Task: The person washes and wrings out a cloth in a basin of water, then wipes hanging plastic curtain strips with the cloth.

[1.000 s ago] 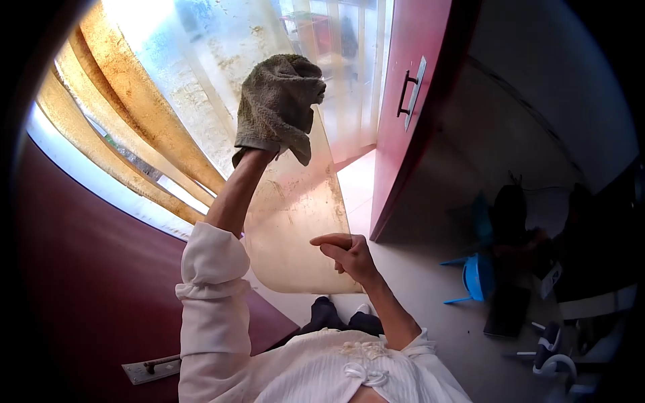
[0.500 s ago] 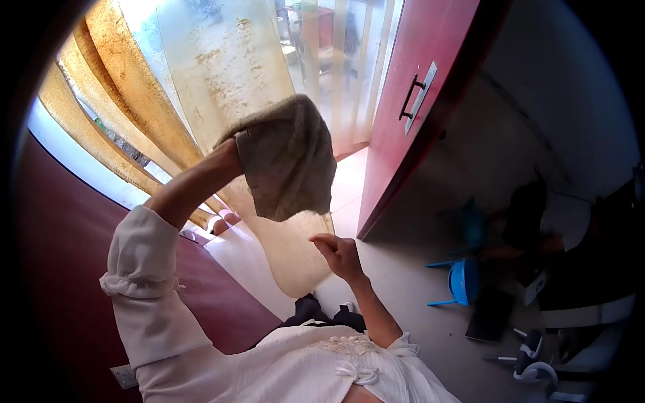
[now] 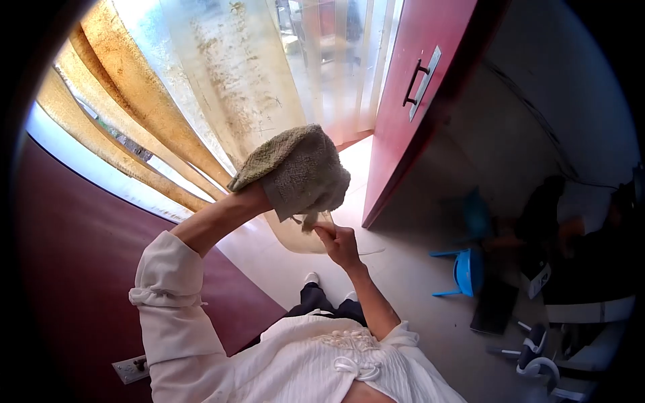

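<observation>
Room: pale floor (image 3: 410, 302) between two dark red door panels, with bright light coming through a curtain of plastic strips.
Blouse: white (image 3: 309, 356), at the bottom of the view, below both hands; its left sleeve is bunched near the elbow.
Right hand (image 3: 341, 247): fingers curled in, thumb pressed against them, pinching the edge of the stained strip.
Left hand (image 3: 294, 173): above and to the left of the right hand, wrapped in cloth, so how far the fingers are bent cannot be told.
Cloth (image 3: 312, 158): grey-green towelling, draped over the left hand like a mitt, a loose corner hanging just above the right thumb.
Stained strip (image 3: 238, 87): cloudy plastic with brown marks, running from above the left hand, behind the cloth, down to the right hand.
Shoes (image 3: 311, 277): light-coloured, on the floor below the right hand.
Left door panel (image 3: 87, 235): below and left of the left hand.
Blue seat (image 3: 465, 272): right of the right hand, in shade.
Right door panel (image 3: 410, 134): upright, above and right of both hands, with a dark handle (image 3: 414, 84).
Yellowed strips (image 3: 134, 87): bunched, up and left of the left hand.
</observation>
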Action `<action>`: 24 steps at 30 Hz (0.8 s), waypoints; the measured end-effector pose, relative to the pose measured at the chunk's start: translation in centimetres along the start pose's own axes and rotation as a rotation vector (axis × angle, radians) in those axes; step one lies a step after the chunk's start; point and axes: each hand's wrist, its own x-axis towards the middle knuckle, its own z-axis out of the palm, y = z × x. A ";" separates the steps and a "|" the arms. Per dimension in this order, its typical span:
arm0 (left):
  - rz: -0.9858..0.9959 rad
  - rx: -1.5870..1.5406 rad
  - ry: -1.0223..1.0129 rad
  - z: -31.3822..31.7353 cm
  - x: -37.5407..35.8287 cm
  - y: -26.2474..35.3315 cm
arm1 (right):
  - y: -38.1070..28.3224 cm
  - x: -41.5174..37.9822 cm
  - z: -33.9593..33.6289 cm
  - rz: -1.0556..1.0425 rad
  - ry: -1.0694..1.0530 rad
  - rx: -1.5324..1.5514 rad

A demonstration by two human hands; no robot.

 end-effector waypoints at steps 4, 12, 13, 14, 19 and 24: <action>-0.203 -0.167 -0.382 -1.0 -0.8 3.9 | 5.2 1.8 0.0 -0.376 0.200 -0.299; -0.009 -0.057 -0.063 2.0 -4.5 3.1 | 6.5 -3.2 0.1 -0.542 0.170 -0.426; -0.023 -0.028 -0.033 1.5 -4.3 2.3 | 5.9 -2.7 -0.5 -0.513 0.194 -0.419; -0.039 0.002 -0.004 0.6 -3.7 1.0 | 5.1 -2.5 -0.8 -0.481 0.207 -0.403; -0.215 0.305 0.124 -6.4 -0.6 -6.8 | -2.1 -2.2 -1.0 0.055 -0.049 0.009; -0.448 0.045 0.624 -6.5 1.5 -4.0 | -2.7 -2.6 0.6 0.070 -0.034 0.251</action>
